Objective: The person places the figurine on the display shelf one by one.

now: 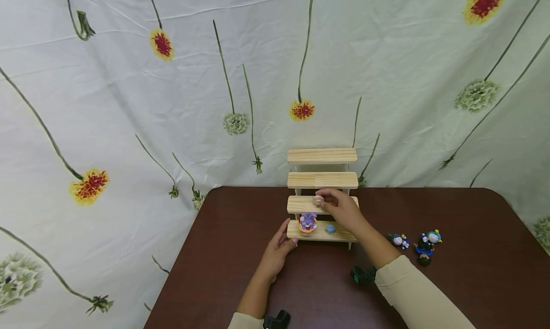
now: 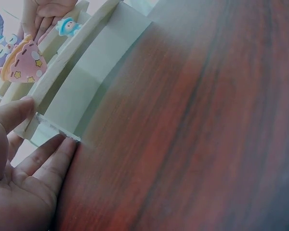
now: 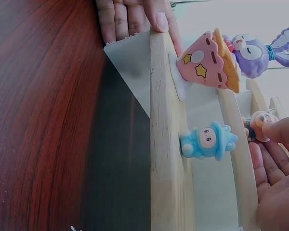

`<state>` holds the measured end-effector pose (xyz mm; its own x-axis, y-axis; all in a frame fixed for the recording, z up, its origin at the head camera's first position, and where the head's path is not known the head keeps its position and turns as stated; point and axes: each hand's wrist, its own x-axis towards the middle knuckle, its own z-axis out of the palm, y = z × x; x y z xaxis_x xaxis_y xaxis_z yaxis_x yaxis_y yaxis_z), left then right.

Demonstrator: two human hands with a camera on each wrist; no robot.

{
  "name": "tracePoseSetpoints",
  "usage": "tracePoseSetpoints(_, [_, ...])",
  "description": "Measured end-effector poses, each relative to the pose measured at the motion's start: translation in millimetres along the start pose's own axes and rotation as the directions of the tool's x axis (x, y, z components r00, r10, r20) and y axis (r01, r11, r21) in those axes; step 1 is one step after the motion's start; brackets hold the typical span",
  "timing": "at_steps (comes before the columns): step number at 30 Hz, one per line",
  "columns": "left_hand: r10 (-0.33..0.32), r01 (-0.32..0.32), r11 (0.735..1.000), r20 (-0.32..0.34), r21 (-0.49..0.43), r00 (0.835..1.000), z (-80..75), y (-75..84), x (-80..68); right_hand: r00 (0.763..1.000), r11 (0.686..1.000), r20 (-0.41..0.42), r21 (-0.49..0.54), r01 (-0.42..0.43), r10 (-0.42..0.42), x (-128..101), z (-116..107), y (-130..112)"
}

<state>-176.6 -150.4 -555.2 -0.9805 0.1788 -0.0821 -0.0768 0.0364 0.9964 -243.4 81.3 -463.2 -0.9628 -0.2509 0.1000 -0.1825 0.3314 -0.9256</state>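
Observation:
A four-tier wooden display stand (image 1: 322,180) stands near the table's back edge. My left hand (image 1: 275,256) holds the left end of its lowest step, thumb against the wood and fingers by the clear side panel. My right hand (image 1: 343,213) pinches a small figurine (image 3: 261,123) with a light-coloured head at the second step from the bottom; fingers partly cover it. On the lowest step, a purple long-eared figurine (image 3: 253,60) in a pink cone with yellow stars is at the left. A small light-blue figurine (image 3: 205,141) in a hat stands right of it.
On the brown table (image 1: 206,281), right of the stand, lie a dark-haired figurine (image 1: 398,241) and a blue-and-black cluster of figurines (image 1: 424,248). A white flower-print cloth (image 1: 193,90) hangs behind the table.

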Motion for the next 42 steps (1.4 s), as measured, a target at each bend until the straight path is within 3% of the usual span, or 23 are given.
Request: tracePoseSetpoints(42, [-0.002, 0.002, 1.0, -0.011, 0.001, 1.0, 0.3, 0.0, -1.0, 0.997, 0.999, -0.065, 0.028, 0.03, -0.028, -14.5, -10.3, 4.1])
